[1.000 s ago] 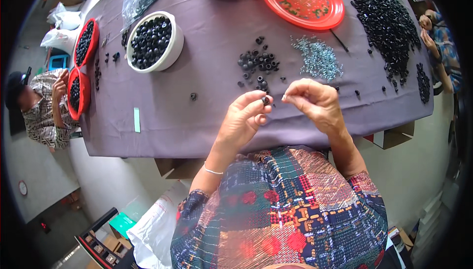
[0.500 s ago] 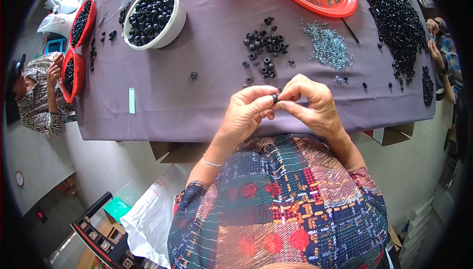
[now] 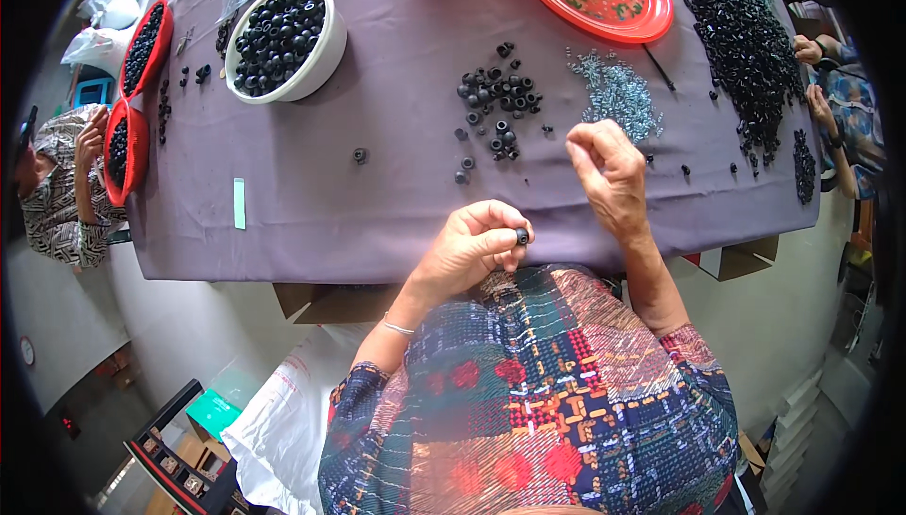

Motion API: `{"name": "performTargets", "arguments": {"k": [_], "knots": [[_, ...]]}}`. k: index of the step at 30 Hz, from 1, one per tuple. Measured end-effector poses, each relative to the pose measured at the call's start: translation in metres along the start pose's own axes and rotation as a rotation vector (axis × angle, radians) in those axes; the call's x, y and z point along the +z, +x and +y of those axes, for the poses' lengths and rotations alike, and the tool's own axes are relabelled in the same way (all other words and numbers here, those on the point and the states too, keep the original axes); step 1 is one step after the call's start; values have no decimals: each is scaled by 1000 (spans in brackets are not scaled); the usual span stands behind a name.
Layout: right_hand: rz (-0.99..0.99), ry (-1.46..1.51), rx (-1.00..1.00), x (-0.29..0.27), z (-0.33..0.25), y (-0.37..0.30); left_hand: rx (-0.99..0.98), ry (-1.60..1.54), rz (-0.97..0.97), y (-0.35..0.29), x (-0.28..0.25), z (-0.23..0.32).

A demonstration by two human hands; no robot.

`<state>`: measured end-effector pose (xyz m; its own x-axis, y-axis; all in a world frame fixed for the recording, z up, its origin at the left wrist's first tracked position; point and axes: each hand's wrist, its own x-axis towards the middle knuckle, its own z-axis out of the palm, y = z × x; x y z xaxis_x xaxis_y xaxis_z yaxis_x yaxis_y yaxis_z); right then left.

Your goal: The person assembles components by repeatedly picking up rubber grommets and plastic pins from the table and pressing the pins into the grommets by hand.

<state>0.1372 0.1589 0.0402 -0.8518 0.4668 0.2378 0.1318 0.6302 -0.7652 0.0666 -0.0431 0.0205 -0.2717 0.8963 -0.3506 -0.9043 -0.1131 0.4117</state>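
A small round black part with a hole in its face (image 3: 522, 236) is pinched between the thumb and fingers of my left hand (image 3: 464, 249), close to the table's front edge. Farther forward and to the right, my right hand (image 3: 613, 175) hovers over the cloth with its fingers curled and thumb and forefinger drawn together. Whatever is between those fingertips, if anything, cannot be made out. Beyond that hand lies a heap of small clear bluish pieces (image 3: 618, 95). To its left, several loose black round parts (image 3: 500, 90) form a cluster.
A white bowl (image 3: 326, 57) full of black round parts stands at left. At far right spreads a large pile of shiny black pieces (image 3: 746, 52). A red plate (image 3: 661, 15) lies at the back, red containers (image 3: 140, 151) at far left. Other people sit at both sides.
My right hand has parted from the left and moved forward and slightly right. The left hand has drawn back toward my body, still with the black part. The view has shifted slightly.
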Motion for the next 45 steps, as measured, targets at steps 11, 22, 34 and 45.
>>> {"name": "performTargets", "arguments": {"k": [11, 22, 34, 45], "knots": [[45, -261, -179, 32, 20, 9, -7, -34, 34, -1, -7, -2], [-214, 973, 429, 3, -6, -11, 65, -58, -28, 0, -4, 8], [-152, 1405, 495, 5, -8, -26, 55, -57, 16, 0, 3, 5], [-104, 1113, 384, -2, -18, -32, 39, -49, 41, 8, 9, 11]]}}
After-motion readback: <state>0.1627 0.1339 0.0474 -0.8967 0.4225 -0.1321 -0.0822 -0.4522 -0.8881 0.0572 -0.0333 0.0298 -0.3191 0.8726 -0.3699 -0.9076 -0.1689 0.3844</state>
